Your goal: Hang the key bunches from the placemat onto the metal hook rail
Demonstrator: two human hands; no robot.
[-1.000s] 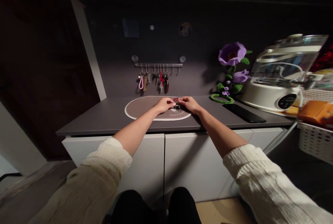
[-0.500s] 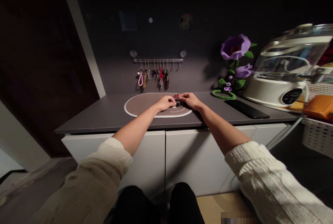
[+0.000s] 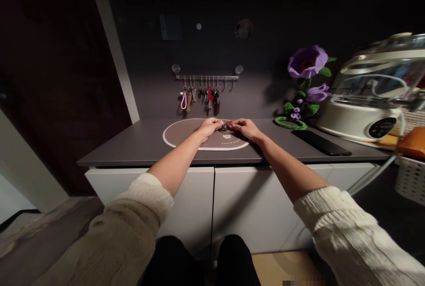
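Observation:
A small bunch of keys (image 3: 226, 128) with metal parts and a bit of red is between my hands, just above or on the right part of an oval brown mat (image 3: 182, 134) with a white rim. My left hand (image 3: 210, 126) pinches the bunch from the left, thumb and fingers together. From the right, my right hand (image 3: 246, 127) grips its red end. My fingers partly hide the bunch, so single keys are hard to make out.
Behind, several key sets (image 3: 210, 96) hang from a clear hook rail (image 3: 207, 77) on the dark wall. To the right on the grey counter (image 3: 122, 144) are a purple flower ornament (image 3: 307, 62), a black phone (image 3: 321, 143) and a white appliance (image 3: 357, 117). A white basket (image 3: 411, 179) stands far right.
The view has shifted slightly, so the scene sits further right. My left hand has turned up a little and the bunch is moved back from the mat's printed flower, which now shows.

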